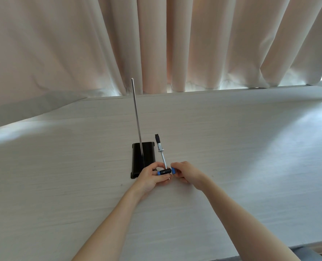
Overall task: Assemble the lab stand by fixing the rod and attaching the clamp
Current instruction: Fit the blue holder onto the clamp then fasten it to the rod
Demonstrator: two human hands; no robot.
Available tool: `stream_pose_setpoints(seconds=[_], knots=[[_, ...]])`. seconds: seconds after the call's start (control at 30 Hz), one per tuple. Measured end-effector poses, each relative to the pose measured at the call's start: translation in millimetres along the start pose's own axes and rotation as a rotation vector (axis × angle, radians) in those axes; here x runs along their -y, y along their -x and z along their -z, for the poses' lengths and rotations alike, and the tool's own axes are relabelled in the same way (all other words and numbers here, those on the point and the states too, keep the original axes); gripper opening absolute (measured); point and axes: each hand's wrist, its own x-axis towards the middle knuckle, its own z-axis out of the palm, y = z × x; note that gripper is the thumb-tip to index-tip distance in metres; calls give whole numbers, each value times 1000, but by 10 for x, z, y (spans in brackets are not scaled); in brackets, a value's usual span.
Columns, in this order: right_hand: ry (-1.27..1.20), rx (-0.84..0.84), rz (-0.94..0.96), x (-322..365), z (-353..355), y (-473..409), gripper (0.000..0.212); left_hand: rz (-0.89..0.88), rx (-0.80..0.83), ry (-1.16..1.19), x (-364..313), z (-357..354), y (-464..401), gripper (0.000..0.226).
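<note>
Head cam, looking fwd and down at table (pixel 232 147), hands close below.

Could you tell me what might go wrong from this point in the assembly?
The clamp is not yet on the rod, and both hands work its boss head close beside the base. A knock from the left hand could tip the tall upright rod. The blue knob in the right hand might unscrew fully and drop.
</note>
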Motion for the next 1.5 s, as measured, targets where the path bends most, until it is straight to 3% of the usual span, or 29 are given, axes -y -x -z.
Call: stream_pose_setpoints(seconds=[0.5,0.73,0.93,1.07,1.27,1.5], knots=[[1,16,-8,7,-11,-3,36,-75,-29,-100,53,-53,-11,24],[43,55,-115,59,48,-38,38,-130,-82,-198,79,-104,-14,24],[27,39,24,-25,-4,-5,38,-147,-81,-239,86,-78,-12,22],[-52,87,149,-102,17,9,8,-145,-49,-243,75,-81,12,24],[-107,103,189,-205,56,-12,21,-131,-131,-216,112,-107,24,34],[-241,55,204,-243,69,-35,8,-226,-164,-258,164,-129,28,13]])
